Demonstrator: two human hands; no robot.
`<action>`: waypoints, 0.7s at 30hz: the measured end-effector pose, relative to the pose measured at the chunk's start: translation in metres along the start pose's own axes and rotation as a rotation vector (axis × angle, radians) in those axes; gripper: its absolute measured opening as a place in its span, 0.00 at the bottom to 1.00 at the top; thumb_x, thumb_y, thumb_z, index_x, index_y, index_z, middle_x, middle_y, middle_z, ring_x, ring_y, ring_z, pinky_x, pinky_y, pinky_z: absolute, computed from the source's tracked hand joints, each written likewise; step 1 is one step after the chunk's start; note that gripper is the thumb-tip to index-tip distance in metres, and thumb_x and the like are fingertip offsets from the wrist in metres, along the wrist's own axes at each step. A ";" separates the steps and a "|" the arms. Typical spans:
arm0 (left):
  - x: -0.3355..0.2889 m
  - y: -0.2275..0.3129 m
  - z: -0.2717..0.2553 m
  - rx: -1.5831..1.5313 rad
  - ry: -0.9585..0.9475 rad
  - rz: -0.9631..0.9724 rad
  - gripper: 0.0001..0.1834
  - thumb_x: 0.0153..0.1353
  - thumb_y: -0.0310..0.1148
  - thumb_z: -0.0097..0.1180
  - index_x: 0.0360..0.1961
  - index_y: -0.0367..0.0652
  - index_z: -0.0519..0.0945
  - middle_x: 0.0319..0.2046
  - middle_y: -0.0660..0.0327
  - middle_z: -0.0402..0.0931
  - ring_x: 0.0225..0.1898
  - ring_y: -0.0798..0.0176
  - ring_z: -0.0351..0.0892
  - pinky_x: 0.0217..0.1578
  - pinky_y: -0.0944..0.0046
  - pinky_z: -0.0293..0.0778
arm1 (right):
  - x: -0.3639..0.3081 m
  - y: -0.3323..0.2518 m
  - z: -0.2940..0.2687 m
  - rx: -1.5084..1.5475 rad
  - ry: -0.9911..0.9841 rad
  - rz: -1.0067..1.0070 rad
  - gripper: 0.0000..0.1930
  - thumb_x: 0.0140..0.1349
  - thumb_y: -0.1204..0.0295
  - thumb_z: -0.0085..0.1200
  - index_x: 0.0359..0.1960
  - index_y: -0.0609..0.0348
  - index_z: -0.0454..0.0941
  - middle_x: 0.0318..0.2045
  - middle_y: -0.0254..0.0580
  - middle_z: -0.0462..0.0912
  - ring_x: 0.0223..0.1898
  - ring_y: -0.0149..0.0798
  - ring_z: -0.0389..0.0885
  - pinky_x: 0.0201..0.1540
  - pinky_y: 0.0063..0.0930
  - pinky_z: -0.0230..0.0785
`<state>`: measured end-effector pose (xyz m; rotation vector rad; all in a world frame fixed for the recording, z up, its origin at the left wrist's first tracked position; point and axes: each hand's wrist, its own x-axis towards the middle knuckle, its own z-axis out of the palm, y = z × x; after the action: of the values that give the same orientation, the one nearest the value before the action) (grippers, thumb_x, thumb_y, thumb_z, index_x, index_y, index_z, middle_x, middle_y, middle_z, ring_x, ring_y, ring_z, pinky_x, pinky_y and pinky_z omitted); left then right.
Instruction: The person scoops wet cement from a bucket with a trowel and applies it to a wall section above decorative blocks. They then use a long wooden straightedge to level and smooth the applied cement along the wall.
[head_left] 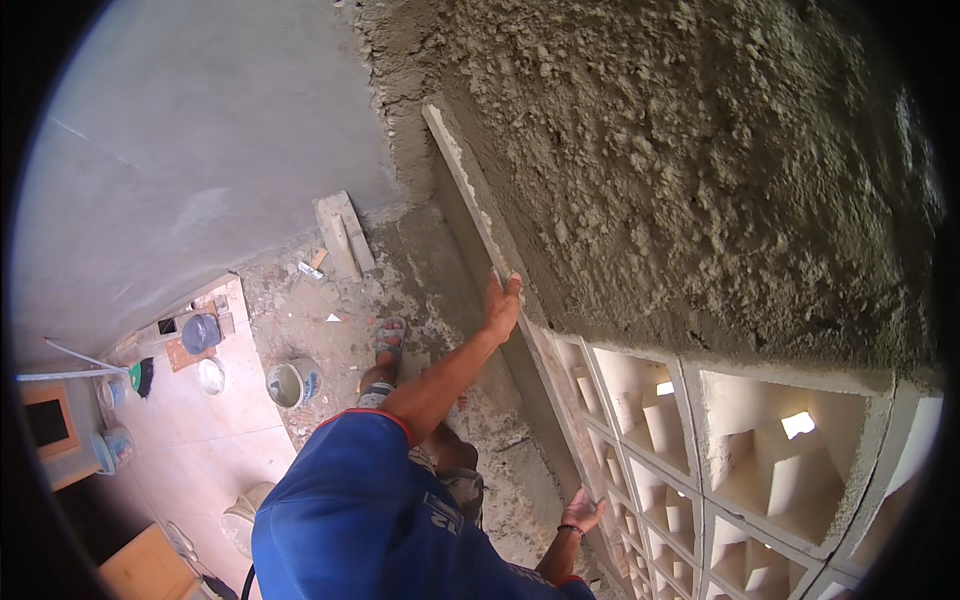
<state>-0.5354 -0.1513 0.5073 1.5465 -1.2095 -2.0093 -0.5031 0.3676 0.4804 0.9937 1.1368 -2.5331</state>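
A long, pale straightedge (462, 170), crusted with mortar along its edge, lies slanted against the wall. Its upper part meets rough, wet grey mortar (680, 190); its lower part runs beside pale openwork vent blocks (690, 470). About midway along the straightedge, my left hand (502, 303) is closed around its edge, thumb and fingertips showing. Closer to its lower end, my right hand (582, 512) grips the same edge, with a dark band on the wrist. Some of the right fingers are hidden behind the straightedge.
Loose boards (343, 235) lean at the wall's foot, by scattered rubble. A mortar-stained bucket (290, 383) stands left of my legs, with another pale bucket (243, 515) lower down. Farther left are a dark blue tub (201, 333) and a green-and-black broom (143, 377). A smooth grey wall (220, 140) rises upper left.
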 end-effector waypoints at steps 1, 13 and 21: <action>0.000 -0.001 0.001 -0.019 0.024 0.030 0.44 0.69 0.54 0.44 0.70 0.29 0.46 0.70 0.39 0.48 0.72 0.45 0.47 0.68 0.53 0.50 | 0.002 0.001 0.001 0.013 0.022 -0.005 0.31 0.58 0.64 0.60 0.59 0.68 0.64 0.59 0.50 0.72 0.61 0.50 0.70 0.64 0.46 0.66; -0.062 0.016 0.008 0.077 0.012 0.217 0.48 0.66 0.59 0.45 0.68 0.25 0.49 0.64 0.34 0.58 0.67 0.40 0.57 0.65 0.53 0.56 | -0.017 -0.033 -0.010 -0.037 -0.031 -0.068 0.33 0.58 0.60 0.61 0.59 0.69 0.63 0.57 0.54 0.72 0.59 0.48 0.72 0.63 0.41 0.68; -0.029 -0.065 -0.023 -0.055 -0.051 -0.111 0.50 0.67 0.62 0.40 0.71 0.32 0.39 0.71 0.41 0.41 0.72 0.43 0.43 0.69 0.51 0.48 | -0.040 -0.040 -0.031 -0.143 0.023 0.005 0.33 0.58 0.60 0.61 0.59 0.66 0.63 0.57 0.54 0.72 0.59 0.47 0.72 0.60 0.40 0.71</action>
<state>-0.4893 -0.1028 0.4732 1.5763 -1.0992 -2.1460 -0.4739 0.4139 0.5154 0.9898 1.2997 -2.4035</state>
